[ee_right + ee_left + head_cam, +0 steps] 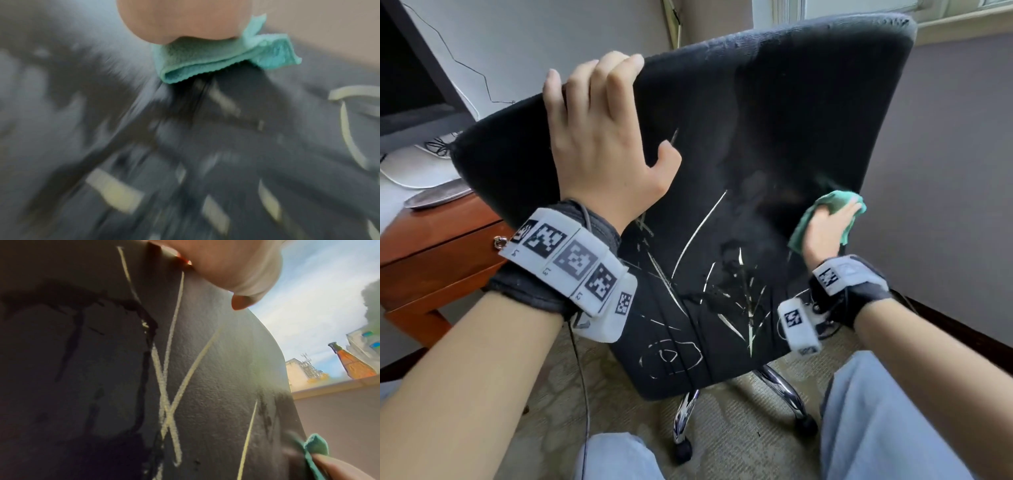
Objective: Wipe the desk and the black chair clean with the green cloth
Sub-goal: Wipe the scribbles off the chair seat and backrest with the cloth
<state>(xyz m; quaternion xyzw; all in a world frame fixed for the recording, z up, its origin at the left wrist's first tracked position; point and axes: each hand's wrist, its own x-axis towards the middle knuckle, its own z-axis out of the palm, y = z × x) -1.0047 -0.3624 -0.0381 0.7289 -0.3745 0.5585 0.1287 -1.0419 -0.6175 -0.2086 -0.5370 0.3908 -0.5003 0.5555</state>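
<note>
Presently we list: black chair (774, 120), backrest tipped toward us, pale scribbles on it. Left hand (602, 144) curls over its top edge at 10 o'clock, steadying. Right hand (825, 229) presses the folded green cloth (840, 202) flat at 3 o'clock, for wiping.

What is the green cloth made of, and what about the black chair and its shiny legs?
Green cloth: probably microfibre, soft and fuzzy, folded in layers. Black chair: back looks like matte leatherette, finely pebbled close up, though its top edge looks fuzzy like fabric. Chair legs: polished metal, mirror-bright.
</note>
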